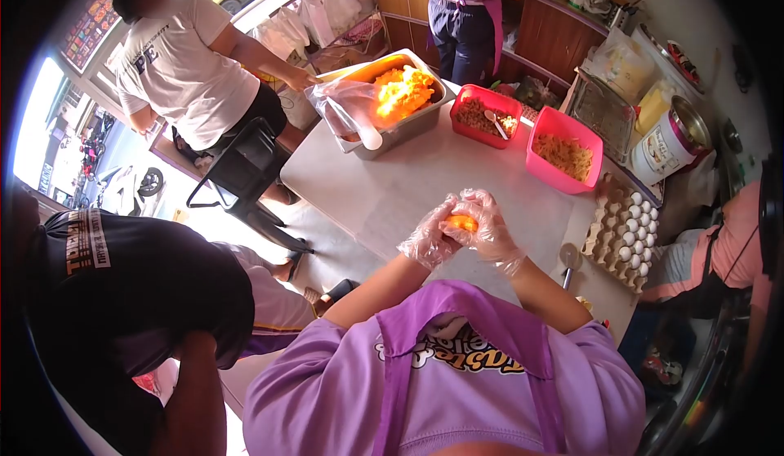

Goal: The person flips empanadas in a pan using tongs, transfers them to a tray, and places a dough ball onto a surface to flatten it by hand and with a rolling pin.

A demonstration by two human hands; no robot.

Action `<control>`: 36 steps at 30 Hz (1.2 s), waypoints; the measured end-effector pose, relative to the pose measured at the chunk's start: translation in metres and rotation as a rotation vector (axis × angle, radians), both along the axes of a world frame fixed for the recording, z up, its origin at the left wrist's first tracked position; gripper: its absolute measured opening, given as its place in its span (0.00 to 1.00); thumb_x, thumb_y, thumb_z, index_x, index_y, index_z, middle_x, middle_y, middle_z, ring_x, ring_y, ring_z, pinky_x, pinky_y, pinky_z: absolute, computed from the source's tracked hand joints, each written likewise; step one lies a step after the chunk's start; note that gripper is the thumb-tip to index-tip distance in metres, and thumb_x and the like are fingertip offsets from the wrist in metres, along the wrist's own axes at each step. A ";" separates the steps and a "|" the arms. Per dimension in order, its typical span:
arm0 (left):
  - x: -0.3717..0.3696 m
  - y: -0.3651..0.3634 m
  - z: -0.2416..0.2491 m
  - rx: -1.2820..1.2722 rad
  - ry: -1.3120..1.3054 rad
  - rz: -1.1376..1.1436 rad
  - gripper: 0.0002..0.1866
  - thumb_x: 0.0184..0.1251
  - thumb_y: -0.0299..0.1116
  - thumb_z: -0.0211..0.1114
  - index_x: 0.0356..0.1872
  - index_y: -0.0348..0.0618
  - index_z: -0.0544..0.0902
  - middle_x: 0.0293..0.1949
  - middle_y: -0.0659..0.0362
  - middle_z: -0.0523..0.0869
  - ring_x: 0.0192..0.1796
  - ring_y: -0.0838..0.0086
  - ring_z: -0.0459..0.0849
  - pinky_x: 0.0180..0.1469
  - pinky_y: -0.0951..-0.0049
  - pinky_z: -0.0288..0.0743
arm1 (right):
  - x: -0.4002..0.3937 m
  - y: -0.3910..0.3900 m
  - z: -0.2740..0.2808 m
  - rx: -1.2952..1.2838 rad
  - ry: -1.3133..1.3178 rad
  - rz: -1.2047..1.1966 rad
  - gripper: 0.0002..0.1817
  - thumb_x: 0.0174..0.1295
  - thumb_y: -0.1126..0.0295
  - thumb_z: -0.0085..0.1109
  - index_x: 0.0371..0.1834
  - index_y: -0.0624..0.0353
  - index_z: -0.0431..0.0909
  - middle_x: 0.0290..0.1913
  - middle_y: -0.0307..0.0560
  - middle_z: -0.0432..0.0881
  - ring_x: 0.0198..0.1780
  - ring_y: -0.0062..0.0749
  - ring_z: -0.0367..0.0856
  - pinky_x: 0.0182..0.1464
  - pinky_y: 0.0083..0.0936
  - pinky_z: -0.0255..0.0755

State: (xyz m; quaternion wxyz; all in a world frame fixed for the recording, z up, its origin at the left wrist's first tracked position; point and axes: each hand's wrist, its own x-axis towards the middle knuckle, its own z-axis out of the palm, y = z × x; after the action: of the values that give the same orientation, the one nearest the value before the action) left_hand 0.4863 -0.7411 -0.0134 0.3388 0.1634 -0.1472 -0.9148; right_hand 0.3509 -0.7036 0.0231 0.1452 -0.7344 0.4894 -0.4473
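Note:
My left hand [431, 235] and my right hand [490, 231], both in clear plastic gloves, are cupped together above the table. Between them they hold an orange lump [461, 223], partly covered by the fingers. Beyond them a metal tray [392, 144] holds a bright orange mass [403, 94] and a clear plastic bag [345, 106]. To its right are a red container [476, 139] of brownish filling with a spoon [495, 123] in it, and a pink container [569, 180] of yellowish shredded food.
An egg carton [602, 226] with several white eggs [637, 226] sits at the table's right, near a metal-ended tool [568, 262]. A white bucket [660, 152] stands beyond. People stand left, behind the table and right. A dark chair [245, 162] is left of the table [335, 174].

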 end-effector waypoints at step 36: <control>-0.102 0.113 -0.055 0.029 -0.020 -0.570 0.31 0.70 0.61 0.45 0.60 0.45 0.69 0.56 0.53 0.75 0.56 0.64 0.76 0.56 0.64 0.75 | 0.013 -0.037 0.057 0.897 0.199 -0.153 0.46 0.52 0.29 0.49 0.66 0.54 0.64 0.67 0.57 0.64 0.70 0.51 0.60 0.69 0.51 0.54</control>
State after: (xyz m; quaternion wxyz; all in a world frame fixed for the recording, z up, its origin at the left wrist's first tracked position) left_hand 0.3839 -0.6283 -0.0686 0.0642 0.1293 -0.1773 -0.9735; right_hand 0.3642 -0.7403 0.0803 0.3675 -0.6004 0.6986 -0.1283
